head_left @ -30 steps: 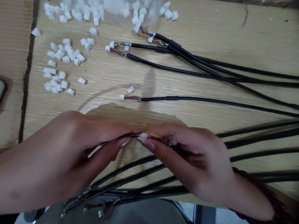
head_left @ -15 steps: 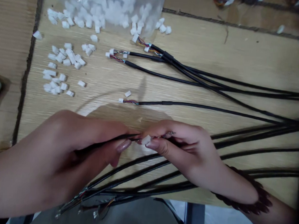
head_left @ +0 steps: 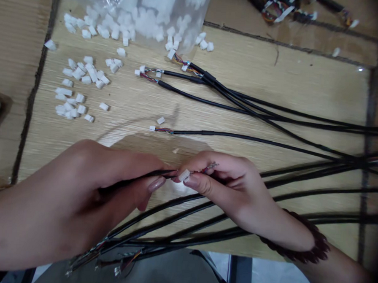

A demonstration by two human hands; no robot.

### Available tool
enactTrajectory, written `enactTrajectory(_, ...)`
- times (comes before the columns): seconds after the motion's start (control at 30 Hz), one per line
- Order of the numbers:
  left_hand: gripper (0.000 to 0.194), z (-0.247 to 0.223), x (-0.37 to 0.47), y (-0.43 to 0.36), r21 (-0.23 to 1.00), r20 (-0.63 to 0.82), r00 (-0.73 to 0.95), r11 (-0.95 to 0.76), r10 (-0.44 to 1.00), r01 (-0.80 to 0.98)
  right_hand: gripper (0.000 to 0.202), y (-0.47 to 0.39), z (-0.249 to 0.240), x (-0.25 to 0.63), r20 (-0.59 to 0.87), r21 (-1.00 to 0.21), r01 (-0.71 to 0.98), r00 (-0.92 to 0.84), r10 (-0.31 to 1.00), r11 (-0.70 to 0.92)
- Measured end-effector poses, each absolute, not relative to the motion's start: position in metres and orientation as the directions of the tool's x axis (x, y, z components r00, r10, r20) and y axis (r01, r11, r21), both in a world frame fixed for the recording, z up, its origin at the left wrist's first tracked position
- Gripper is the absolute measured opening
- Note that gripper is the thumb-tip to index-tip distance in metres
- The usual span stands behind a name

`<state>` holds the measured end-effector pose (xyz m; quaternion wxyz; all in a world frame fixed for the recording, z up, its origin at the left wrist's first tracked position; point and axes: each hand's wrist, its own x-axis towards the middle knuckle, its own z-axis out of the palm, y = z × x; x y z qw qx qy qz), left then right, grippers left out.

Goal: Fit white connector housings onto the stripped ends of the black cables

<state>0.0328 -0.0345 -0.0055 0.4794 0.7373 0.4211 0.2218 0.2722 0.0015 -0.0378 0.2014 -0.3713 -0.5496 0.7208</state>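
Note:
My left hand [head_left: 110, 192] pinches a thin black cable [head_left: 143, 173] between thumb and index finger, its end pointing right. Close against its fingertips, my right hand [head_left: 227, 185] grips a small white plug connector [head_left: 184, 175] between thumb and forefinger. Thin coloured wires with bare tips [head_left: 211, 167] stick out past the right thumb. How the wires sit in the connector is too small to make out. Just beyond the hands lies a black cable [head_left: 240, 136] with a white connector [head_left: 152, 128] on its end, and a loose white connector [head_left: 160, 120] beside it.
Several loose white connectors [head_left: 81, 72] lie at the left, below a clear plastic bag [head_left: 145, 12] full of them. Finished-looking black cables [head_left: 216, 101] cross the board at the back. More black cables [head_left: 179, 208] run under my hands to the front edge. Wired connectors [head_left: 278, 11] lie far right.
The camera view has shifted slightly, showing more of the right side and the far wired connectors. Both hands keep the same grip; the white connector's face has turned a little toward the camera.

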Motion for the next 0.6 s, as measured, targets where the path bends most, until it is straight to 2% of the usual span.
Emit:
enactTrajectory(0.13,0.024,-0.0078,0.0354,-0.0343,0.897,-0.098,0.537,-0.16,0.838,0.413,0.009,0.0007,-0.0369,0.272,-0.363,-0.917,0.116,-0.641,0.677,-0.381)
enactTrajectory(0.4,0.029,-0.0066,0.0321,-0.0358,0.901,-0.141,0.539,-0.118,0.83,0.418,0.009,0.0016,-0.0351,0.272,-0.408,-0.847,0.002,-0.645,0.646,-0.532)
enactTrajectory(0.6,0.022,-0.0064,0.0333,-0.0357,0.886,-0.145,0.533,-0.131,0.833,0.446,0.008,0.0017,-0.0351,0.2729,-0.412,-0.848,0.003,-0.633,0.655,-0.53)
